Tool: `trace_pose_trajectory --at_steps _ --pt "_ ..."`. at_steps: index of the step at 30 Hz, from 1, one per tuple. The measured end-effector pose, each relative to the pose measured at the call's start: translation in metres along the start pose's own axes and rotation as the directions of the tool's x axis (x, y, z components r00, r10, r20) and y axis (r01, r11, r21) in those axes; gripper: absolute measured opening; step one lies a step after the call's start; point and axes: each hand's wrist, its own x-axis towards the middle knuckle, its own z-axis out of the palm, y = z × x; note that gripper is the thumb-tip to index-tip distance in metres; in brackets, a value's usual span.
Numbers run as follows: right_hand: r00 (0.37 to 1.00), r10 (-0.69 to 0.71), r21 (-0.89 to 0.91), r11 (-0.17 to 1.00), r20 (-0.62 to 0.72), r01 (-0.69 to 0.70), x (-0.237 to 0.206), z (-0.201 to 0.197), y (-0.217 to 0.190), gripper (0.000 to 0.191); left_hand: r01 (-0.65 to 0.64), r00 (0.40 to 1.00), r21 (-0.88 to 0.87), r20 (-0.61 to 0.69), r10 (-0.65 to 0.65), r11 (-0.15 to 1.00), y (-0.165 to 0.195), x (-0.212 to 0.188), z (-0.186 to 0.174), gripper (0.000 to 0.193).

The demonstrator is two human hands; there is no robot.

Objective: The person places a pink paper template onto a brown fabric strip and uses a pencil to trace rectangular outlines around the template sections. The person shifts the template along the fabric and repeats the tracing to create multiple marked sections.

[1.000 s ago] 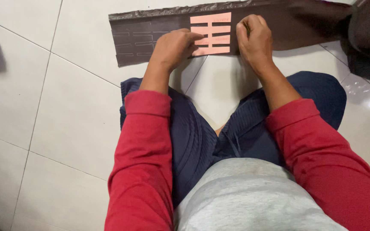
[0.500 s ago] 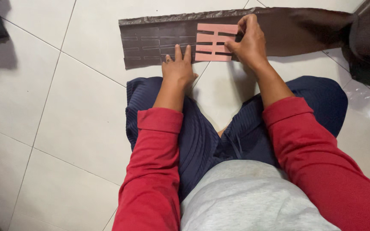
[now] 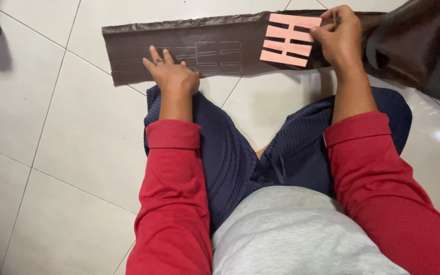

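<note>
The left hand point(image 3: 171, 76) lies flat, fingers spread, on the dark brown strip point(image 3: 128, 53) stretched across the tiled floor point(image 3: 52, 132). The right hand point(image 3: 338, 38) pinches the pink slotted template point(image 3: 287, 39), its grip pressed on the template's right edge, beside a dark bag point(image 3: 418, 40) at the floor's far right.

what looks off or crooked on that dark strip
The pink slotted template, held by the right hand, sits tilted on the dark strip, not square to its edges. The strip's far edge looks ragged. The left hand presses it flat.
</note>
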Motion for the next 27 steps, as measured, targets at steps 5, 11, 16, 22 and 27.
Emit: trace_pose_trajectory --at_steps 5,11,16,22,27 --pt "0.998 0.061 -0.007 0.998 0.034 -0.061 -0.007 0.027 -0.009 0.03 0.108 0.994 -0.076 -0.005 -0.109 0.991 -0.008 0.012 0.005 0.071" --pt "0.999 0.008 0.075 0.997 0.039 -0.011 -0.012 0.061 -0.026 0.029 0.116 0.963 -0.223 -0.212 -0.164 0.968 -0.012 0.005 0.007 0.083" --pt "0.995 -0.091 0.17 0.982 0.028 0.085 -0.01 0.08 -0.034 0.028 -0.128 0.879 -0.208 -0.477 0.013 0.97 0.063 -0.059 0.023 0.084" --pt "0.997 -0.082 0.059 0.995 0.006 0.081 -0.01 0.092 -0.037 0.028 -0.351 0.882 -0.197 -0.397 0.253 0.915 0.134 -0.117 0.053 0.095" --pt "0.999 -0.051 0.083 0.995 -0.005 0.051 -0.008 0.092 -0.046 0.025 -0.312 0.915 -0.218 -0.331 0.231 0.925 0.142 -0.083 0.034 0.098"
